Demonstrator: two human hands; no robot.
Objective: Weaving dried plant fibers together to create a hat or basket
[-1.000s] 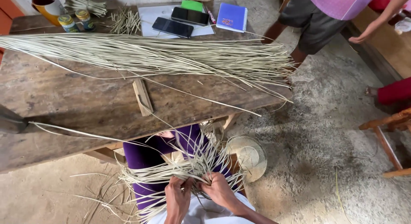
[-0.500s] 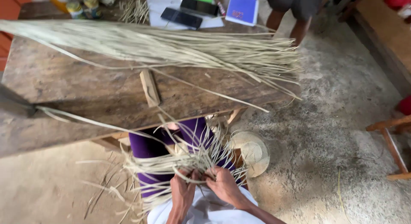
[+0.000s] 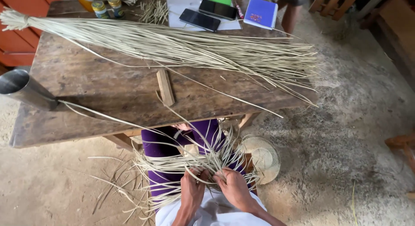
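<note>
My left hand [image 3: 192, 191] and my right hand [image 3: 234, 189] grip a partly woven piece of pale straw strips [image 3: 194, 163] over my lap, just below the table edge. Loose strip ends fan out from it to the left, right and upward. My legs in purple cloth [image 3: 162, 146] sit under the weaving. One long strip [image 3: 108, 116] runs from the weaving up over the table to the left.
A worn wooden table [image 3: 86, 87] holds a long bundle of straw strips [image 3: 173, 46], a small wooden block [image 3: 165, 87], a metal cup [image 3: 23, 90], two phones [image 3: 199, 19], a blue notebook [image 3: 260, 13] and two jars [image 3: 108, 7]. A round woven straw piece [image 3: 261, 157] lies on the concrete floor at right.
The view has shifted right and down, so the table sits further right. The metal cup has come into view. The person standing behind the table has almost left the frame. My hands keep working the strips.
</note>
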